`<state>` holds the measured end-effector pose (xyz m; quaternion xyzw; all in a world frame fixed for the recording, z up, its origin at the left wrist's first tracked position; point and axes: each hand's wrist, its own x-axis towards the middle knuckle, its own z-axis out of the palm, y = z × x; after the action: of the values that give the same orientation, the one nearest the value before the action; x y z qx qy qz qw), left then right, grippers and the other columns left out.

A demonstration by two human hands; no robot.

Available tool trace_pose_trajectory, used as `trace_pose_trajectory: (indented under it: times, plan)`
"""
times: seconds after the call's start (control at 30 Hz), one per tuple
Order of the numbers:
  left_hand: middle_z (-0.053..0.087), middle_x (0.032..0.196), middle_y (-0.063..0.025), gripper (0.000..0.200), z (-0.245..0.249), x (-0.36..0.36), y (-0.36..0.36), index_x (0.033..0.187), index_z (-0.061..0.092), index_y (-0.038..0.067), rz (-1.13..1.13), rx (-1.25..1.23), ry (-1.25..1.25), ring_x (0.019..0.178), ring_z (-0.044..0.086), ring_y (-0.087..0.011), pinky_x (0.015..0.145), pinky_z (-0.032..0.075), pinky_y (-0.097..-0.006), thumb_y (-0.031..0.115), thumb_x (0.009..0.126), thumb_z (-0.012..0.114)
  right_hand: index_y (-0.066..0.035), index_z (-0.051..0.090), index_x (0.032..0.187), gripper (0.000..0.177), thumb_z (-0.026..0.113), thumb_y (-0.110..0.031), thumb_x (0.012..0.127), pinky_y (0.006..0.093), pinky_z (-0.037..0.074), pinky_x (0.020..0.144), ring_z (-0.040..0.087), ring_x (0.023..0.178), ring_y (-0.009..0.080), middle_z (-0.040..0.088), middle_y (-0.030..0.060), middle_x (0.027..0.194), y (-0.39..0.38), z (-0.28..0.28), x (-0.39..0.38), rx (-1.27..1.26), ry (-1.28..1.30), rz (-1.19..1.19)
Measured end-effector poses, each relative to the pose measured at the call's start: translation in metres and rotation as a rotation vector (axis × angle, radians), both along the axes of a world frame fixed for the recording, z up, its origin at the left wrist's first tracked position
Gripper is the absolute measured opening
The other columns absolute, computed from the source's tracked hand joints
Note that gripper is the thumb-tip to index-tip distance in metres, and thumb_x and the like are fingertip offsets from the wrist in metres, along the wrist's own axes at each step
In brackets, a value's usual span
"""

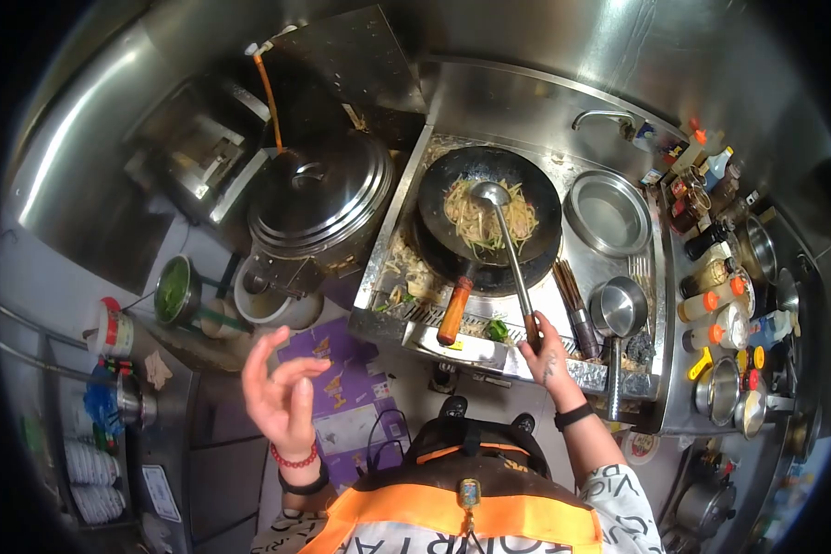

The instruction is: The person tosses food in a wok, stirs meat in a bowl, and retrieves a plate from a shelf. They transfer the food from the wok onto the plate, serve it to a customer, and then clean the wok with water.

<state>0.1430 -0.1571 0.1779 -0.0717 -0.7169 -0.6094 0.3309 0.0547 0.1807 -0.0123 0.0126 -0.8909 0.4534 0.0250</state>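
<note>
My right hand [548,353] is closed round the handle end of a long metal ladle [512,254]. The ladle's bowl rests on a heap of shredded food [475,222] with green strips, inside a black wok [441,180]. The wok's wooden handle [455,312] points toward me, and no hand touches it. My left hand [284,392] is raised in the air to the left of that handle, its fingers apart and nothing in it.
A large lidded pot [319,198] stands left of the stove. Right of the wok are a metal basin [609,214], a small saucepan [619,307] and a bamboo brush [578,314]. Bottles [700,305] and bowls line the right shelf. A faucet [605,114] juts from the back.
</note>
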Motion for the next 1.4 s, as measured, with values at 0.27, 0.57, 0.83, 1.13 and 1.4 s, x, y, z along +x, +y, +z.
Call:
trace_pose_trajectory:
  times: [0.27,0.57,0.83,1.13,1.4]
  plan:
    - [0.057,0.112,-0.0107,0.031,-0.171,-0.097,0.033,0.118,0.049,0.001,-0.426,0.247,-0.863,0.094,0.060,-0.0161,0.076,0.049,-0.0260,0.018,0.093,0.048,-0.003,0.042,0.129,0.040,0.049,-0.009,0.090,0.0244,0.042,0.046,0.050,0.052,0.0081,0.055,0.0036,0.064,0.028,0.054,-0.030,-0.264,-0.266,-0.161]
    - [0.056,0.081,-0.0069,0.015,-0.216,-0.147,0.102,0.098,0.049,0.004,-0.865,0.970,-1.175,0.063,0.055,-0.0139,0.049,0.043,-0.0237,0.014,0.088,0.054,-0.003,0.041,0.129,0.043,0.050,-0.011,0.088,0.0338,0.048,0.056,0.057,0.056,0.0262,0.055,0.0128,0.063,0.006,0.029,-0.021,0.115,0.114,0.183]
    - [0.048,0.061,-0.0036,0.011,-0.127,-0.079,0.082,0.086,0.046,0.004,-0.683,0.766,-1.264,0.044,0.047,-0.0123,0.039,0.041,-0.0276,0.010,0.084,0.054,0.002,0.047,0.126,0.044,0.057,-0.011,0.085,0.0246,0.048,0.063,0.058,0.069,0.0166,0.060,0.0061,0.085,0.169,0.121,0.076,-0.775,-0.771,-0.439]
    - [0.048,0.059,-0.0048,0.008,-0.165,-0.075,0.097,0.088,0.046,0.005,-0.778,0.829,-1.131,0.042,0.046,-0.0133,0.039,0.038,-0.0262,0.011,0.087,0.051,0.002,0.048,0.122,0.039,0.055,-0.011,0.086,0.0325,0.049,0.069,0.063,0.081,0.0194,0.066,0.0128,0.093,0.110,0.124,-0.044,0.655,-0.005,0.160]
    - [0.049,0.064,-0.0050,0.012,-0.121,-0.123,0.114,0.083,0.047,0.003,-0.693,0.941,-1.162,0.048,0.047,-0.0133,0.042,0.041,-0.0271,0.009,0.084,0.057,-0.004,0.044,0.127,0.038,0.051,-0.013,0.090,0.0188,0.035,0.039,0.044,0.046,0.0064,0.051,-0.0003,0.065,0.111,0.102,0.031,-0.502,-0.416,-0.078]
